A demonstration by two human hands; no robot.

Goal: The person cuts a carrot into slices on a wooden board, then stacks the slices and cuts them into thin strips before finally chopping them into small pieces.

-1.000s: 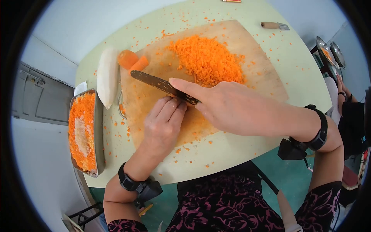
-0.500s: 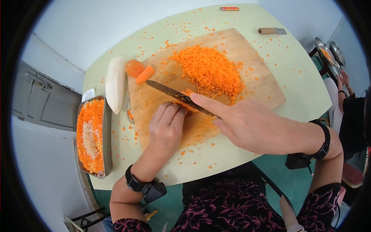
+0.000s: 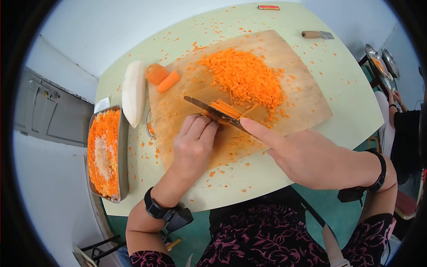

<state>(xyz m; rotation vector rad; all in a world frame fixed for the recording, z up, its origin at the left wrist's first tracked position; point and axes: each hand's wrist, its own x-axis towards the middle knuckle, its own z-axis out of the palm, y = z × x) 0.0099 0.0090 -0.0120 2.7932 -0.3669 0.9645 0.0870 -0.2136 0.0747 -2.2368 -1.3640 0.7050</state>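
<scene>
My right hand is closed round the near end of a dark-bladed knife, its index finger stretched along the blade. The blade slants over the wooden cutting board, tip toward the upper left. Against its far side lie thin carrot sticks. My left hand rests on the board just nearer than the blade, fingers curled down; what they press on is mostly hidden. Beyond the sticks is a heap of finely chopped carrot. Two carrot pieces sit at the board's upper left corner.
Left of the board lie a peeled white radish and a metal tray of chopped carrot and pale bits. A wooden-handled tool and a red object are at the far side. Another person's hands show at right.
The knife and my right hand have moved right and slightly nearer me. More carrot sticks show beyond the blade. My left hand has barely moved.
</scene>
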